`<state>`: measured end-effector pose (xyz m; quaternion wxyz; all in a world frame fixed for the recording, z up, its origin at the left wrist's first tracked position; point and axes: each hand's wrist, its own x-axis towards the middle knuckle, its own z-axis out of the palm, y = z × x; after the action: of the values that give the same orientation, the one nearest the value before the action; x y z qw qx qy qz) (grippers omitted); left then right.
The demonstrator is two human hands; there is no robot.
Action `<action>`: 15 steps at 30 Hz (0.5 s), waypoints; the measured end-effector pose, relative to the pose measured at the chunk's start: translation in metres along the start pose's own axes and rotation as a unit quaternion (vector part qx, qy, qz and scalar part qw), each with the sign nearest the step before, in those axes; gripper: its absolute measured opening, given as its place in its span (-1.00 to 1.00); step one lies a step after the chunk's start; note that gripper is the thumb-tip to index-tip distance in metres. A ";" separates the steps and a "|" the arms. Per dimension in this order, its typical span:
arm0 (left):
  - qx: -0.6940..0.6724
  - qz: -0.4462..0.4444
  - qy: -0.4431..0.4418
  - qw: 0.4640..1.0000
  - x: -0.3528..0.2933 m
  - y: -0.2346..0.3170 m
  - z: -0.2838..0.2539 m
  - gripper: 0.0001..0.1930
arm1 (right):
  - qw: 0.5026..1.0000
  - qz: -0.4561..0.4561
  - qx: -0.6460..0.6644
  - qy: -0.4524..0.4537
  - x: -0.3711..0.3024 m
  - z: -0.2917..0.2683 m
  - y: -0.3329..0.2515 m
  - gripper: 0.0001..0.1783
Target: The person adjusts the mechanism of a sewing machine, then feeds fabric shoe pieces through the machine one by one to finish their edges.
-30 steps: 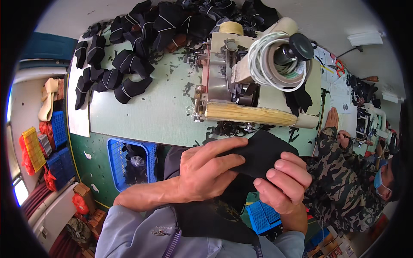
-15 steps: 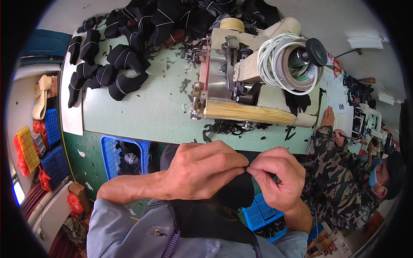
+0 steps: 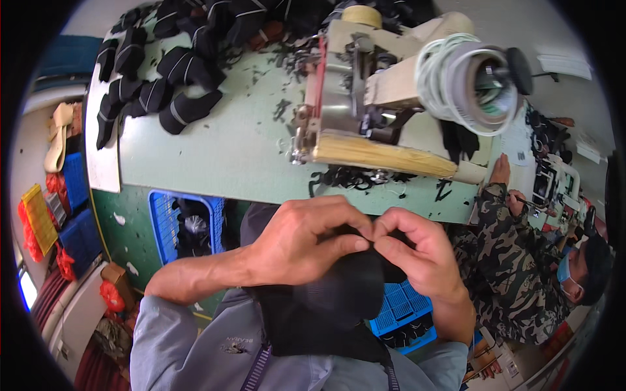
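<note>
My left hand [image 3: 313, 238] and my right hand [image 3: 420, 251] meet in front of my body, fingertips touching. Both are closed in a pinch, thumb against forefinger. Whatever lies between the fingertips is too small or hidden to make out. Dark material shows behind the fingers, and below them black cloth [image 3: 339, 290] covers my front and lap. Whether the pinched thing belongs to this cloth I cannot tell. Beyond my hands is the pale green table [image 3: 241, 173], bearing a machine with a yellowish padded bar [image 3: 378, 156].
Black fabric pieces with pale lines [image 3: 189, 112] lie at the table's left and back. Cord coils round a tape roll [image 3: 466, 85] on the machine. Below are a blue basket [image 3: 163, 228] and a blue crate [image 3: 401, 306]. A masked co-worker in camouflage [image 3: 515, 260] sits at right.
Both hands have risen slightly, with fingertips still together. The view has shifted a little. The co-worker keeps about the same pose.
</note>
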<state>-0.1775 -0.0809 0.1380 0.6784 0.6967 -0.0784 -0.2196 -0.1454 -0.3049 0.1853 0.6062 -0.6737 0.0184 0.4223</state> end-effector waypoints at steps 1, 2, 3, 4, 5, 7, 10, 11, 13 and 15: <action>-0.063 -0.091 -0.005 0.994 -0.003 -0.005 0.002 -0.88 | 1.000 -0.005 -0.006 0.021 0.003 -0.004 0.003 -0.85; -0.026 -0.150 -0.010 0.988 -0.002 -0.013 0.005 -0.83 | 0.993 -0.036 -0.092 0.059 0.006 -0.010 0.005 -0.84; 0.027 -0.170 -0.015 0.985 -0.007 -0.019 0.006 -0.78 | 0.977 -0.029 -0.181 0.109 0.007 -0.017 0.005 -0.83; 0.081 -0.195 -0.016 0.977 -0.012 -0.024 0.006 -0.73 | 0.944 -0.103 -0.234 0.207 0.003 -0.025 0.002 -0.83; 0.134 -0.212 -0.069 0.966 -0.017 -0.029 0.004 -0.66 | 0.891 -0.186 -0.286 0.298 -0.001 -0.033 -0.001 -0.82; 0.162 -0.174 -0.097 0.966 -0.033 -0.034 0.004 -0.64 | 0.731 -0.305 -0.436 0.427 -0.002 -0.056 -0.010 -0.78; 0.233 -0.207 -0.204 0.928 -0.046 -0.035 -0.002 -0.64 | 0.514 -0.439 -0.578 0.458 0.018 -0.088 -0.012 -0.74; 0.186 -0.149 -0.198 0.951 -0.049 -0.031 -0.005 -0.66 | 0.504 -0.451 -0.576 0.459 0.030 -0.095 -0.007 -0.74; 0.139 -0.087 -0.192 0.968 -0.050 -0.019 -0.013 -0.65 | 0.567 -0.355 -0.610 0.424 0.055 -0.101 0.005 -0.71; 0.185 -0.043 -0.250 0.949 -0.052 -0.002 -0.024 -0.59 | 0.571 -0.388 -0.578 0.435 0.060 -0.100 0.011 -0.73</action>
<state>-0.2140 -0.0381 0.1462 0.4858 0.7357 -0.2545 -0.3974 -0.0587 -0.3619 0.1318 0.1125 -0.9261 -0.2312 -0.2760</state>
